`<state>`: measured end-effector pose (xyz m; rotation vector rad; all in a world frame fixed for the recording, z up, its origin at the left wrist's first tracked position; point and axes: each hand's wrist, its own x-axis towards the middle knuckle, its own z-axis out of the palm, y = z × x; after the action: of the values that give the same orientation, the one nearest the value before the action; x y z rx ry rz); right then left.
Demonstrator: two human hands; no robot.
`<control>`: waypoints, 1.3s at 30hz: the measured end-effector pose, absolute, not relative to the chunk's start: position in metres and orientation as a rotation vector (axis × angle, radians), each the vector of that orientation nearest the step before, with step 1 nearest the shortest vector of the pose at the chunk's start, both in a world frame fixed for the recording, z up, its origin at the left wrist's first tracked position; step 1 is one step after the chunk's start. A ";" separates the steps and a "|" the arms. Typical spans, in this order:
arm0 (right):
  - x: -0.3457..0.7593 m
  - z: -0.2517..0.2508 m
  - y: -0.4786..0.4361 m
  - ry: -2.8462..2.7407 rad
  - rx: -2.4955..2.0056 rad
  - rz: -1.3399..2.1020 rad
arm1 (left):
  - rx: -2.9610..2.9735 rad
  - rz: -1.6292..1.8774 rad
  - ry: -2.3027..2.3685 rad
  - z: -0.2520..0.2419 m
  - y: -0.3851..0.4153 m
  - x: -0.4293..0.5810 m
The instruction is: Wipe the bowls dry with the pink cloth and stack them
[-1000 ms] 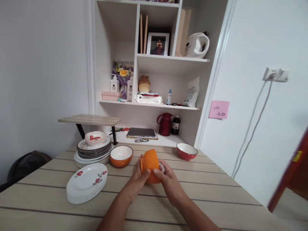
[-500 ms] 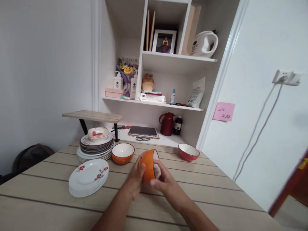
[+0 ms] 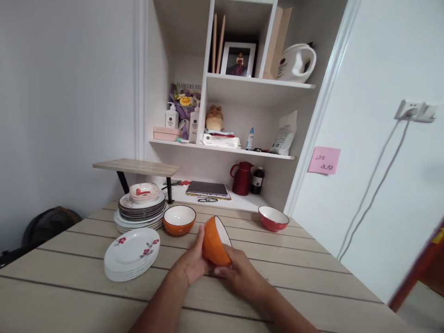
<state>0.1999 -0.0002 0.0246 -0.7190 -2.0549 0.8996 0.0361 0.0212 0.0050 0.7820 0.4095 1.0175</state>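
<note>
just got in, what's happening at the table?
A person holds an orange bowl tilted on its side above the wooden table, left hand on its outside, right hand under its lower edge. A second orange bowl and a red bowl stand upright on the table. To the left sit a stack of flowered plates and a taller plate stack.
</note>
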 end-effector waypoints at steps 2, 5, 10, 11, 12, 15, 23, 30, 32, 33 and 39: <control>0.195 0.027 -0.003 -1.766 -0.717 1.126 | 0.923 1.138 0.460 0.008 0.017 0.041; 0.190 0.029 -0.004 -1.356 -0.659 1.342 | 1.175 1.394 0.626 0.009 0.014 0.047; 0.194 0.031 -0.002 -1.037 -0.573 1.571 | 1.612 1.516 0.790 0.006 0.018 0.050; 0.196 0.032 -0.002 -1.022 -0.569 1.591 | 1.651 1.505 0.785 0.007 0.019 0.050; 0.198 0.033 -0.002 -1.023 -0.571 1.611 | 1.661 1.497 0.773 0.007 0.020 0.050; 0.198 0.037 -0.005 -1.133 -0.585 1.618 | 1.489 1.541 0.706 0.011 0.020 0.049; 0.193 0.042 -0.020 -2.057 -0.645 0.989 | 0.777 1.274 0.422 0.001 0.017 0.040; 0.198 0.034 -0.003 -2.416 -0.587 0.388 | 0.586 0.987 0.466 0.003 0.027 0.032; 0.200 0.030 0.002 -2.393 -0.597 0.341 | 0.586 0.979 0.484 0.005 0.027 0.036; 0.202 0.028 0.004 -2.371 -0.616 0.359 | 0.601 0.993 0.485 0.006 0.027 0.038; 0.204 0.031 0.004 -1.811 -0.790 0.929 | 0.898 1.019 0.537 0.001 0.018 0.046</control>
<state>0.2044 0.0044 0.0306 -0.7902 -1.8110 0.9288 0.0459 0.0184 0.0014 0.8981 0.5370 1.0188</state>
